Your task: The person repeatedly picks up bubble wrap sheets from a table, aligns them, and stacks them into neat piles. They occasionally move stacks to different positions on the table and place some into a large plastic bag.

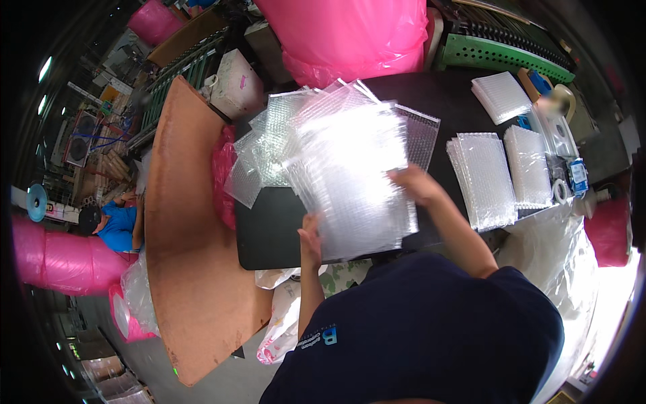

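Observation:
A thick stack of clear bubble wrap bags [350, 195] lies in front of me on the black table, its top sheet shining with glare. At the stack's near left edge, my left hand [309, 241] stands on its side with fingers stretched out. My right hand [416, 185] grips the stack's right edge; its fingers are bent over the sheets and slightly smeared. More bubble wrap bags [272, 151] fan out loosely beneath and behind the stack. Some look faintly pink.
Neat piles of bubble wrap bags [481, 178] sit at the table's right, near tape rolls [560, 191]. A large brown board [182, 236] borders the left side. A big pink roll [350, 34] rises behind the table. At far left, a person in blue [121, 225] works.

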Motion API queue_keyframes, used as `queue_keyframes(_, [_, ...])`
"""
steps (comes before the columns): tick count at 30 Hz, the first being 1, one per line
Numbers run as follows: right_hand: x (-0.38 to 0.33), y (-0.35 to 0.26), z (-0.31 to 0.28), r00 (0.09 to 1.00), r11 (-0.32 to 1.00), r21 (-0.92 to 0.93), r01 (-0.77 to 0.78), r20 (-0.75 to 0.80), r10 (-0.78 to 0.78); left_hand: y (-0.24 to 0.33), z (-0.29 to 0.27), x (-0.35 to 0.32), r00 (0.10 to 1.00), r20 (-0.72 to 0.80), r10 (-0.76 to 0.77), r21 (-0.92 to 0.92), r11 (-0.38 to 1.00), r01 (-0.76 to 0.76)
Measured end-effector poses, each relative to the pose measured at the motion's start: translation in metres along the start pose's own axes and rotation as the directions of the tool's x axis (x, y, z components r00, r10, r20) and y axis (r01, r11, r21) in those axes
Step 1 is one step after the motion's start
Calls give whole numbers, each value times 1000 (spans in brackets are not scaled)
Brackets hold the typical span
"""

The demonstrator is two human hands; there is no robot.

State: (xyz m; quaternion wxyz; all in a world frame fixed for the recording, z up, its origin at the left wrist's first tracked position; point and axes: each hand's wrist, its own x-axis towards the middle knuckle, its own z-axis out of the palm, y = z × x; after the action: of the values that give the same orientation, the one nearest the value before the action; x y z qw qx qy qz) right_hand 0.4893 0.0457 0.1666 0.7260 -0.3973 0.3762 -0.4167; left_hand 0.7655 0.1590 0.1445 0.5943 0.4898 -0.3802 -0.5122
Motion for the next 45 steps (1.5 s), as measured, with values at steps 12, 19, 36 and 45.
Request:
queue_keyframes(12, [100, 82, -126, 292, 456, -304, -836, -951, -98, -2, 4, -52, 957, -244, 154, 381, 923, -52])
queue_keyframes(19, [58, 29, -124, 970, 810, 582, 71, -230, 80, -2, 20, -62, 964, -266, -17, 481, 864, 148])
queue_keyframes(36, [201, 105, -81, 624, 882, 373, -287, -626, 467, -42, 48, -50, 891, -452, 48, 683, 660, 311])
queue_keyframes(45, [222, 87, -42, 733, 902, 417, -109, -580, 357, -62, 49, -63, 868, -494, 51, 706, 606, 366])
